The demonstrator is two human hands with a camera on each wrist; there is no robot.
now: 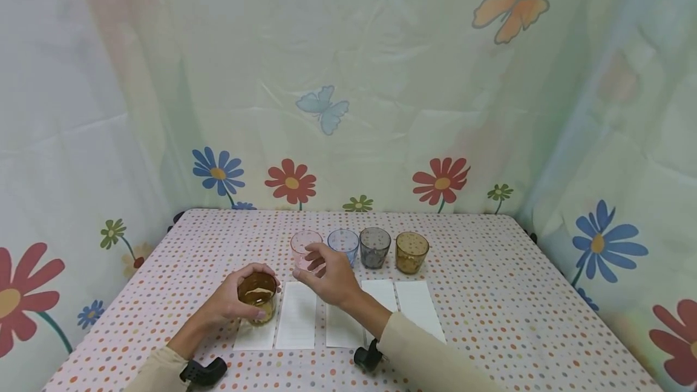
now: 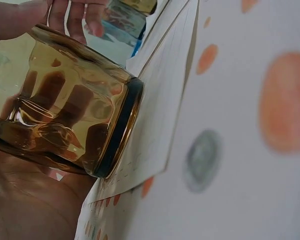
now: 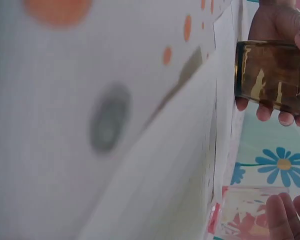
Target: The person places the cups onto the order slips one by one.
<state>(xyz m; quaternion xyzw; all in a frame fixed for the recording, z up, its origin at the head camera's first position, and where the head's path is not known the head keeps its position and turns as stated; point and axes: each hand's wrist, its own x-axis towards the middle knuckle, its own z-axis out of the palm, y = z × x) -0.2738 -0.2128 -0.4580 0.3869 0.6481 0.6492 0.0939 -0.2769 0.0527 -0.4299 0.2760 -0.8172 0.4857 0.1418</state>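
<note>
My left hand (image 1: 221,303) is curled round an amber glass (image 1: 262,302) at the left end of a row of paper slips. In the left wrist view this glass (image 2: 65,115) stands at the leftmost slip (image 2: 162,100); whether its base touches the paper I cannot tell. My right hand (image 1: 331,277) is just in front of a clear pink glass (image 1: 302,238), fingers loosely bent and thumb apart. The right wrist view shows its fingertips (image 3: 280,217) overlapping the pink glass (image 3: 242,212); contact is unclear. The right hand holds nothing visible.
Right of the pink glass stand a blue glass (image 1: 344,238), a grey glass (image 1: 374,248) and a second amber glass (image 1: 411,253). Several white lined slips, including one at the right (image 1: 422,310), lie before them. A dotted cloth (image 1: 501,307) covers the table; flowered curtains (image 1: 381,77) surround it.
</note>
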